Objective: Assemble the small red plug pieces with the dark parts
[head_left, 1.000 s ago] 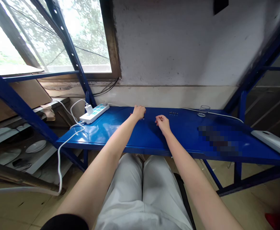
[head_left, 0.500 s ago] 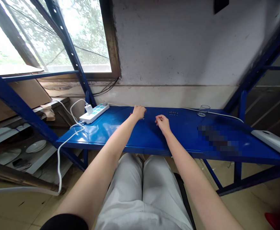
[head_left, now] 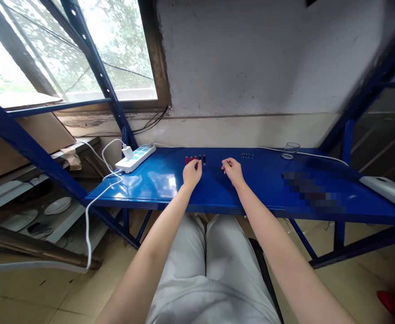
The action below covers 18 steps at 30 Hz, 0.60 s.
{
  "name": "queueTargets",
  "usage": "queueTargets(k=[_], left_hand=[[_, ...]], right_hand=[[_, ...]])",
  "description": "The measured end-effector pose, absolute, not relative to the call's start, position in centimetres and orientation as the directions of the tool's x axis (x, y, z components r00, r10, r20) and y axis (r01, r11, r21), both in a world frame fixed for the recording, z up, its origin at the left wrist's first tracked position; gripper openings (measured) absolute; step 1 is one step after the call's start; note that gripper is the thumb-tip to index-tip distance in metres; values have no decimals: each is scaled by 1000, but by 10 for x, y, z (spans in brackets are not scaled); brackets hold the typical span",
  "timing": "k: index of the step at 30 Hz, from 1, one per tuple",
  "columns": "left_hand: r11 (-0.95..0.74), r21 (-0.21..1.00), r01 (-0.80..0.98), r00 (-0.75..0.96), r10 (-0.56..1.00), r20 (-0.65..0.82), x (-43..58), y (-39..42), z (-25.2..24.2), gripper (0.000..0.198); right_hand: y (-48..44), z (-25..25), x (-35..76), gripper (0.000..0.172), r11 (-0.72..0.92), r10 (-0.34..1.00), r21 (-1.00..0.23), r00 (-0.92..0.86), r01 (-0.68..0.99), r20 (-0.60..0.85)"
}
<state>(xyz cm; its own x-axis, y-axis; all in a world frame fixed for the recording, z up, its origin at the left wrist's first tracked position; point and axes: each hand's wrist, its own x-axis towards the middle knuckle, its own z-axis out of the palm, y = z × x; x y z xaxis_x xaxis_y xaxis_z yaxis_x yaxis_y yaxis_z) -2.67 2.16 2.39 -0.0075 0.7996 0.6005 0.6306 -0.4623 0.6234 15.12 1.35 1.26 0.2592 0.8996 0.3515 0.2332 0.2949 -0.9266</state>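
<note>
My left hand (head_left: pixel 192 174) is just in front of a short row of small upright pieces on the blue table (head_left: pixel 156 189). Red pieces (head_left: pixel 187 160) are at the row's left end, black pieces (head_left: pixel 204 159) at its right, and the hand partly covers the row. Its fingers are drawn together; what they hold, if anything, is hidden. A little to the right, my right hand (head_left: pixel 233 170) hovers low over the tabletop with fingertips pinched, and I cannot make out anything between them. Several tiny metallic pieces (head_left: pixel 247 155) stand in a row behind and right of it.
A clear glass (head_left: pixel 290 151) stands at the back right, by a white cable. Nearer on the right lies a blurred-out dark object (head_left: pixel 312 192), with a white device (head_left: pixel 388 191) beyond. At the left is a white power strip (head_left: pixel 136 158) with a plug and cord.
My left hand has drawn back toward me from over the row, uncovering red and black pieces. The right hand stays nearly in place. The view has shifted slightly.
</note>
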Motion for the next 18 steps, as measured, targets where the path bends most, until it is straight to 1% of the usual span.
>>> queueTargets(k=[3, 7, 10, 18], left_hand=[[-398, 740, 542, -48, 865, 499, -35, 15, 13, 37], [-372, 815, 443, -88, 887, 453, -41, 13, 13, 39], [-367, 828, 424, -97, 891, 444, -42, 11, 14, 39], [-371, 817, 442, -79, 891, 447, -41, 12, 12, 38]], right_hand=[[14, 11, 152, 29, 295, 899, -921, 253, 255, 358], [16, 8, 152, 28, 288, 903, -920, 245, 267, 353], [16, 8, 152, 26, 280, 906, -920, 242, 276, 348], [15, 8, 151, 27, 272, 908, -913, 234, 304, 349]])
